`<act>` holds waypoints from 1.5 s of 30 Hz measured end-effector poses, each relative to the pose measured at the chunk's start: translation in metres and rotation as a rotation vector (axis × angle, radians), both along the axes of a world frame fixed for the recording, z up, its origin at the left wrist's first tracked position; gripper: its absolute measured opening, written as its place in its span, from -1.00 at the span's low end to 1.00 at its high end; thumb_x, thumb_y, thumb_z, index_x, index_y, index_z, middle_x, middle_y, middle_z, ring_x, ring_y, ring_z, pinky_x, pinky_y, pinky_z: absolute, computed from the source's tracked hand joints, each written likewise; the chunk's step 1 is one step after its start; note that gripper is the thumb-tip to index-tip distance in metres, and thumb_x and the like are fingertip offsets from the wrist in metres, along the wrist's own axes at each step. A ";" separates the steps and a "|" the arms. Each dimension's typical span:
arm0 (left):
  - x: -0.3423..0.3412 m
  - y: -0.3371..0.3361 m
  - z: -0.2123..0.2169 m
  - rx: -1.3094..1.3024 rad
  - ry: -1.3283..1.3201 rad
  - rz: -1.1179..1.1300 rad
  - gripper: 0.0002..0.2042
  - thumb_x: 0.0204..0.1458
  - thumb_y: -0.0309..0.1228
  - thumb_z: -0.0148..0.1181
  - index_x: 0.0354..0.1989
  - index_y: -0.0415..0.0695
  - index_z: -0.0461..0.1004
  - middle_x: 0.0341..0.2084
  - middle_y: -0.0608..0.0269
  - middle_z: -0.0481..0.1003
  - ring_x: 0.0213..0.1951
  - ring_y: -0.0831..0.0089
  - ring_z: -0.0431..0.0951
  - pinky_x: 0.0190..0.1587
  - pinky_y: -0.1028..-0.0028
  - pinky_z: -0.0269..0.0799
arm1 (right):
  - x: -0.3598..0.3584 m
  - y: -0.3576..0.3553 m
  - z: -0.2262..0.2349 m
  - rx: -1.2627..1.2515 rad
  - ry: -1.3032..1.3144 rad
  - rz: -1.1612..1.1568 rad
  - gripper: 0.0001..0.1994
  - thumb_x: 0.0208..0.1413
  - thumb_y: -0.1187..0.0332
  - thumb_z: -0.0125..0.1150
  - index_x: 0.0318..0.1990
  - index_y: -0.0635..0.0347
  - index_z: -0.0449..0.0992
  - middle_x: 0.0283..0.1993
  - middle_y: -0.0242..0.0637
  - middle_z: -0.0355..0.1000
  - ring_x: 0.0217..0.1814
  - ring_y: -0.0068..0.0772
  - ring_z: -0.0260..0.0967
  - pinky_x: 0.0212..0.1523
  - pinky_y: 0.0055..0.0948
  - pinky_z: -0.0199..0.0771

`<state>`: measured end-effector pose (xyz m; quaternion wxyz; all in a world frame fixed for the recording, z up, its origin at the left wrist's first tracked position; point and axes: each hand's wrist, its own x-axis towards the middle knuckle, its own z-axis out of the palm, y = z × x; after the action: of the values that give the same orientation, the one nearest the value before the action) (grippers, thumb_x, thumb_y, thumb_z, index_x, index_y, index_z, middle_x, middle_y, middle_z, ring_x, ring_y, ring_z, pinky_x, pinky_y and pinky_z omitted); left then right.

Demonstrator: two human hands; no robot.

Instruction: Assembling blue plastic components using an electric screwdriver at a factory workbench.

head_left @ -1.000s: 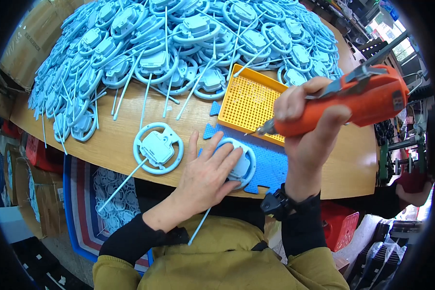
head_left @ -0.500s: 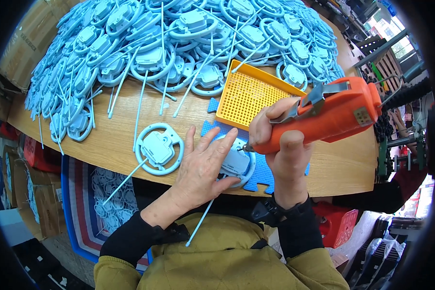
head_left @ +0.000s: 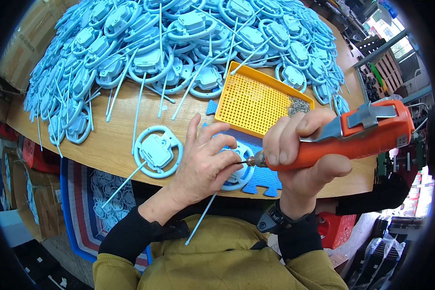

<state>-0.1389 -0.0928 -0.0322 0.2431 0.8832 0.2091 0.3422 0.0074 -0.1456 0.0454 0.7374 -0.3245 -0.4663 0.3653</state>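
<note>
The left hand (head_left: 205,166) lies flat, fingers spread, pinning the pale blue ring part (head_left: 238,170) to the desk (head_left: 106,145); the orange screwdriver (head_left: 343,137) — gripped in the right hand (head_left: 299,159) (fingers wrapped tight) — points leftward, tip at the part's centre.

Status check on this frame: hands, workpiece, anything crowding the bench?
Left hand flat on the blue ring part. Right hand shut on orange power screwdriver, bit at the part. Yellow tray just behind; spare ring part alongside.

Bright, even light, soft shadows; sharp centre, fisheye-bent edges, black corners
</note>
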 end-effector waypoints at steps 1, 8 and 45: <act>0.001 0.001 0.002 0.012 -0.004 -0.020 -0.85 -0.23 -0.39 0.35 -0.49 -0.04 0.48 -0.33 0.38 0.42 0.03 0.25 0.36 0.25 -0.11 -0.14 | 0.000 -0.001 -0.001 0.002 0.001 -0.002 -0.34 -0.09 -0.35 0.02 -0.24 0.16 0.27 -0.64 -0.45 0.19 -0.64 -0.55 0.19 -0.65 -0.57 0.25; 0.006 -0.001 0.008 0.012 0.051 -0.043 -0.81 -0.24 -0.34 0.37 -0.57 -0.07 0.44 -0.46 0.41 0.40 -0.12 0.33 0.41 0.23 -0.11 -0.07 | 0.009 -0.001 -0.007 0.121 -0.121 0.144 -0.33 -0.13 -0.35 0.05 -0.26 0.16 0.24 -0.63 -0.42 0.21 -0.66 -0.52 0.20 -0.65 -0.56 0.25; 0.004 -0.013 -0.003 -0.042 0.240 0.110 -0.35 -0.37 -0.02 0.42 -0.11 -0.18 0.42 -0.08 0.06 0.32 0.12 0.09 0.23 0.22 -0.14 -0.17 | 0.028 0.020 -0.022 -0.072 -0.105 0.002 -0.38 -0.09 -0.24 0.21 -0.22 0.19 0.31 -0.59 -0.38 0.26 -0.57 -0.49 0.25 -0.59 -0.55 0.27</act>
<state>-0.1349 -0.1059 -0.0357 0.2158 0.8996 0.2920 0.2425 0.0355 -0.1251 0.0237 0.6994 -0.3691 -0.4912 0.3650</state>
